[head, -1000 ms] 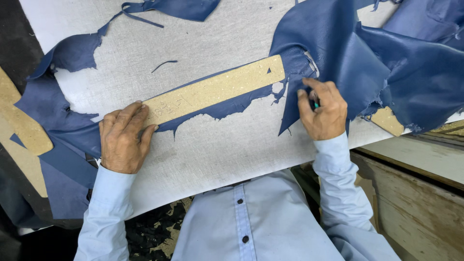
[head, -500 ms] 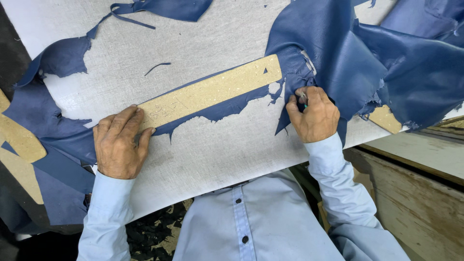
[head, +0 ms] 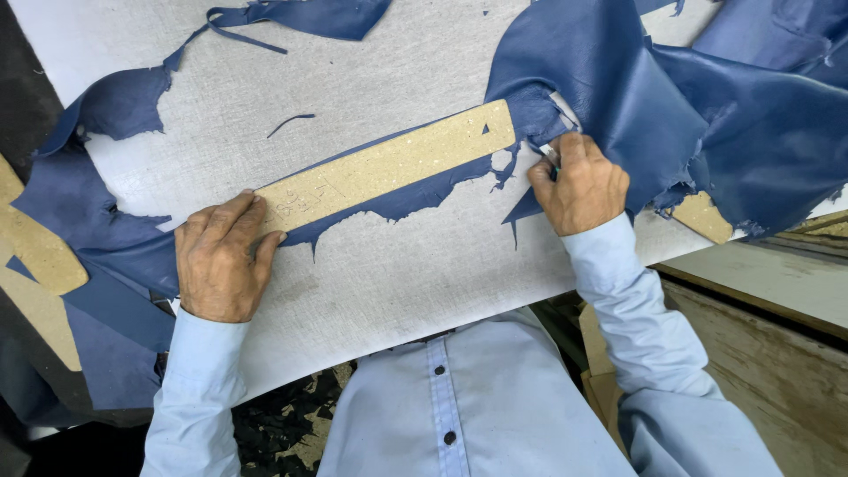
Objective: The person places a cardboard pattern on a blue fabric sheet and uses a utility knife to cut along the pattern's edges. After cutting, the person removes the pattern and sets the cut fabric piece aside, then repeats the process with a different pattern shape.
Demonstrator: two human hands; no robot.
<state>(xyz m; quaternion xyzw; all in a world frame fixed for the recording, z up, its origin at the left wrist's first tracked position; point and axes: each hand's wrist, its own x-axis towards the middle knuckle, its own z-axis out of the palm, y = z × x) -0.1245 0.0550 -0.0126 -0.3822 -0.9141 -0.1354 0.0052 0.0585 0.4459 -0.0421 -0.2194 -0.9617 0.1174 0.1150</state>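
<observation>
A long tan cardboard pattern strip (head: 389,166) lies slantwise on blue leather (head: 618,97) spread over a grey-white cutting board (head: 389,274). My left hand (head: 221,261) presses flat on the strip's near left end. Closed around a small cutting tool (head: 549,154), my right hand (head: 579,185) holds its metal tip just off the strip's right end, at the leather's edge. A ragged blue margin (head: 397,201) shows along the strip's lower side.
Loose blue leather scraps (head: 300,16) lie at the board's top, and a thin sliver (head: 291,122) sits in the middle. More tan pattern pieces (head: 35,252) rest at the left and one (head: 702,216) at the right. A wooden bench (head: 777,353) stands at lower right.
My right hand with the tool has shifted slightly left, closer to the strip's right end. The left hand keeps pressing the strip in the same spot.
</observation>
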